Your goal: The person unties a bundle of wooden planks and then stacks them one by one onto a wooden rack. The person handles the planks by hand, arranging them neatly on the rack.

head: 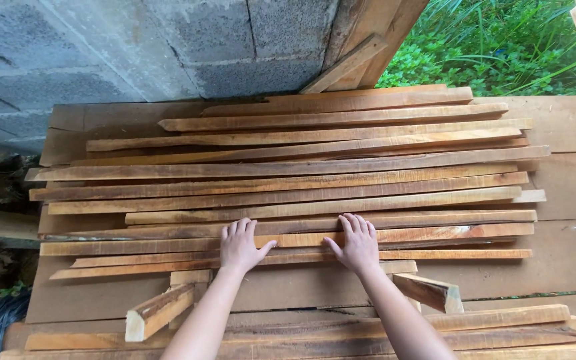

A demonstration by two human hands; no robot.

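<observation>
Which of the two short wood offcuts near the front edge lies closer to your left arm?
The pale-ended offcut pointing down-left, just beside the left forearm. The other offcut lies right of the right forearm.

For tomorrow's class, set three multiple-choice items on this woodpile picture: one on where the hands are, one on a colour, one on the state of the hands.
1. Where do the left hand and right hand rest?
A. on the near slats of the slat pile
B. on the block wall
C. in the grass

2. What colour is the block wall?
A. red
B. grey
C. white

3. How are the hands?
A. clenched in fists
B. gripping a hammer
C. open and flat, palms down

Answers:
1 A: both palms lie on slats at the near edge of the pile.
2 B: the blocks behind the pile are grey.
3 C: the fingers are spread on the wood, holding nothing.
</observation>
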